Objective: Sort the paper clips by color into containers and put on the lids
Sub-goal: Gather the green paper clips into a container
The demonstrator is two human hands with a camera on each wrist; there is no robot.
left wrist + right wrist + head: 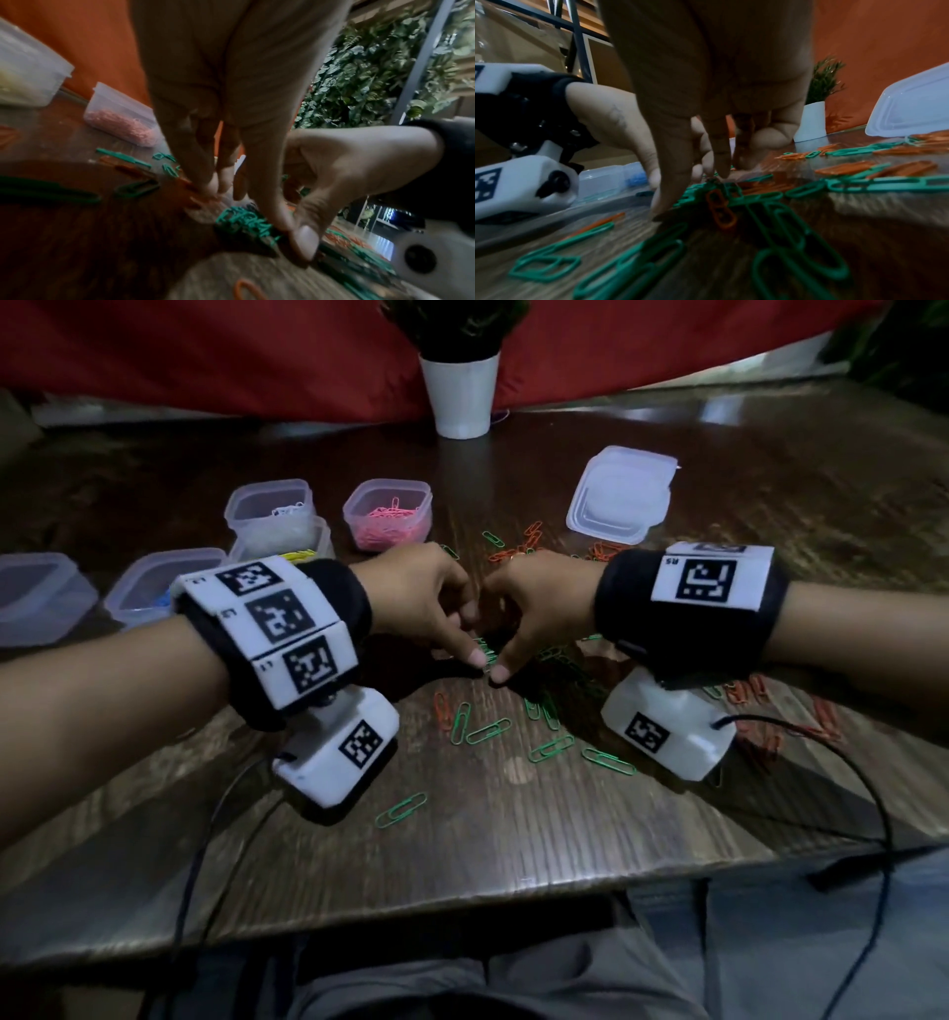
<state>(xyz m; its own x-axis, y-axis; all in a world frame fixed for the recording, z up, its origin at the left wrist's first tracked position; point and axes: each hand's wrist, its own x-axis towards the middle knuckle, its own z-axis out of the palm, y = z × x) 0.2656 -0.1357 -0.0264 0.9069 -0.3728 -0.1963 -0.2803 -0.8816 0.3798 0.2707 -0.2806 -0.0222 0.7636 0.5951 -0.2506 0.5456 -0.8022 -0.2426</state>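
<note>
I see the containers grouped left of the white plant pot (466,397), on the wooden table (513,839): the pink-clip container (387,513) sits nearest the pot, the white-clip container (270,511) beside it, a yellow-clip container (303,546) just in front of that, then a blue-clip container (154,588) and one more tub (36,595) whose contents I cannot make out. A stack of lids (621,494) lies right of the pot. My left hand (416,603) and right hand (534,613) meet in front of the pot, fingers curled downward, both pinching at the bunch of green clips (244,221) on the table between them. Loose green paper clips (488,730) and orange paper clips (518,544) lie scattered around the hands.
</note>
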